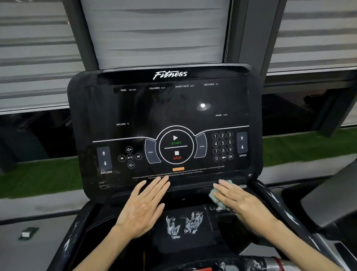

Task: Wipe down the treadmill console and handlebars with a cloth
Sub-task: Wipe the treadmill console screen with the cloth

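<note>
The right hand (237,200) lies flat, fingers straight, no closed grip, pressing the cloth (214,195) onto the ledge under the console (172,107). The left hand (144,206) rests open on the console's lower edge. The wiping seems to be at the console's base, with the handlebars (265,262) likely still to do.

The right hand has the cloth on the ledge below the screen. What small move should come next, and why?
Probably slide the cloth leftward along the ledge under the console, toward the left hand. The right hand presses it with straight fingers at the ledge's right end, and the ledge between the two hands is bare.
</note>
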Tool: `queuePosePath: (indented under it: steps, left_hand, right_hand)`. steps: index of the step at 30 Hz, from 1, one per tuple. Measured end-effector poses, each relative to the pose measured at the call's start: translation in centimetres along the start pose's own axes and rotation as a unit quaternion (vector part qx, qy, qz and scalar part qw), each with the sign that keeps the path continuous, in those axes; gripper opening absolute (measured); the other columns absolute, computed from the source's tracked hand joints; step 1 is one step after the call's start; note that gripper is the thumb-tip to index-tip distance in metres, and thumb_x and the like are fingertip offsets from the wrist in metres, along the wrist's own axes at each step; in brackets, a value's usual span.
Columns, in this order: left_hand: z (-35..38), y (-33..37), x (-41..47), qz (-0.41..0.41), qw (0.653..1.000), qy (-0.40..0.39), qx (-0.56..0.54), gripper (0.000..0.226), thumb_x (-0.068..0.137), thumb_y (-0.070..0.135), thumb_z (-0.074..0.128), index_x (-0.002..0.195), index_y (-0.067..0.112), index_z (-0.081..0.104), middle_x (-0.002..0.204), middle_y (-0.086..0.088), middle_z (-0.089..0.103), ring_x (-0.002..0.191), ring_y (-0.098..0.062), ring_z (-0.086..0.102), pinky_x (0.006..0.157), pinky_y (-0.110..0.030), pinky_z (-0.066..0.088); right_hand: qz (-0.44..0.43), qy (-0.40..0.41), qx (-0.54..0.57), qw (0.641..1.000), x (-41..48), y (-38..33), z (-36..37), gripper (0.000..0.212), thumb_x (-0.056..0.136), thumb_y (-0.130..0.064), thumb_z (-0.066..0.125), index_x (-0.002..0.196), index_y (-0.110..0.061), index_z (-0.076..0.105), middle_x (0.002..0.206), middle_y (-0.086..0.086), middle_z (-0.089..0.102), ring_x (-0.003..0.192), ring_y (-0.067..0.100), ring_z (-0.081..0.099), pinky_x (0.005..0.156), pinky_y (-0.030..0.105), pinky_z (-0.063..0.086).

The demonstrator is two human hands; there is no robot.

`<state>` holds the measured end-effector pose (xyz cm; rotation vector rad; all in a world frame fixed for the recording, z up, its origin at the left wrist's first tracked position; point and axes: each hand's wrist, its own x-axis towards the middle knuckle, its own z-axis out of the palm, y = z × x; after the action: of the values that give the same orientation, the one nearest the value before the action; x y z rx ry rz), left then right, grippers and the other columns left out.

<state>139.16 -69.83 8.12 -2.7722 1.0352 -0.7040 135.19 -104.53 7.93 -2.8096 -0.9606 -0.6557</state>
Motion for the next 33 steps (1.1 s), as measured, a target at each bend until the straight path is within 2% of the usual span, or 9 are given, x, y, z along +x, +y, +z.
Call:
queuePosePath:
  steps: [3,5,8,12,16,21,24,29,33]
  left_hand:
    - [0.2,-0.1,-0.1,0.002,1.0,-0.003,0.0,0.06,0.101,0.038,0.035,0.154,0.013,0.028,0.162,-0.002,0.025,0.149,-0.019,0.023,0.118,-0.044,0.022]
    - [0.4,-0.2,-0.1,0.003,1.0,-0.001,-0.002,0.06,0.1,0.038,0.035,0.154,0.013,0.028,0.162,-0.002,0.025,0.149,-0.018,0.023,0.118,-0.044,0.022]
    - [0.6,-0.3,-0.1,0.008,1.0,0.002,-0.004,0.059,0.1,0.038,0.034,0.154,0.013,0.03,0.162,-0.002,0.026,0.149,-0.018,0.025,0.117,-0.045,0.024]
    - [0.6,-0.2,0.0,0.003,1.0,0.011,-0.006,0.06,0.099,0.039,0.036,0.153,0.013,0.031,0.161,-0.001,0.027,0.148,-0.018,0.026,0.117,-0.044,0.024]
    - [0.6,0.0,0.0,-0.002,1.0,0.014,-0.012,0.061,0.098,0.039,0.037,0.152,0.012,0.033,0.161,-0.002,0.028,0.148,-0.018,0.027,0.116,-0.045,0.025]
    - [0.5,-0.1,-0.1,0.009,1.0,0.016,-0.009,0.062,0.098,0.039,0.035,0.153,0.011,0.031,0.162,-0.004,0.024,0.148,-0.019,0.026,0.117,-0.046,0.024]
    - [0.4,-0.3,-0.1,0.008,1.0,0.018,-0.011,0.061,0.099,0.039,0.034,0.153,0.01,0.031,0.162,-0.004,0.025,0.148,-0.02,0.027,0.117,-0.046,0.025]
    - [0.2,0.1,0.0,0.0,1.0,0.02,-0.017,0.061,0.098,0.039,0.035,0.152,0.01,0.033,0.161,-0.004,0.027,0.148,-0.02,0.028,0.116,-0.047,0.025]
    - [0.1,-0.2,0.0,0.009,1.0,0.016,-0.015,0.062,0.098,0.039,0.034,0.153,0.01,0.031,0.162,-0.004,0.024,0.148,-0.02,0.027,0.116,-0.047,0.025]
  right_hand:
    - [-0.042,0.019,0.008,0.999,3.1,-3.0,1.2,0.052,0.085,-0.002,0.041,0.134,-0.013,0.054,0.145,0.004,0.048,0.138,0.023,0.039,0.116,0.036,0.026]
    - [-0.052,0.015,0.016,0.998,4.1,-3.9,1.8,0.047,0.094,-0.008,0.033,0.133,-0.013,0.057,0.144,0.003,0.05,0.137,0.023,0.042,0.113,0.039,0.034]
    - [-0.037,0.021,0.004,0.999,2.3,-2.0,1.2,0.053,0.088,0.001,0.039,0.137,-0.014,0.053,0.147,0.001,0.046,0.139,0.02,0.038,0.113,0.037,0.035]
    - [0.081,0.052,0.021,0.995,-1.0,0.9,-1.1,0.072,0.073,0.017,0.055,0.138,-0.014,0.051,0.148,0.001,0.045,0.139,0.019,0.037,0.112,0.032,0.035]
    - [0.186,0.103,0.049,0.976,-0.3,-1.1,-0.5,0.075,0.064,0.023,0.061,0.132,-0.007,0.057,0.142,0.006,0.05,0.134,0.026,0.043,0.116,0.018,0.021]
    - [0.106,0.066,0.05,0.991,1.8,-4.2,0.7,0.088,0.056,0.024,0.065,0.135,-0.011,0.052,0.143,0.005,0.05,0.134,0.024,0.045,0.106,0.024,0.04]
    - [0.148,0.095,0.066,0.982,0.4,-1.8,-0.1,0.081,0.064,0.025,0.06,0.138,-0.01,0.051,0.146,0.005,0.046,0.136,0.023,0.042,0.112,0.023,0.032]
    - [0.305,0.21,0.096,0.924,0.7,-2.5,0.5,0.063,0.077,0.024,0.055,0.135,-0.001,0.053,0.142,0.011,0.044,0.132,0.033,0.045,0.114,0.022,0.026]
    - [0.221,0.174,0.1,0.954,1.3,-4.2,1.0,0.055,0.083,0.013,0.046,0.134,-0.004,0.055,0.143,0.009,0.047,0.134,0.025,0.043,0.114,0.023,0.028]
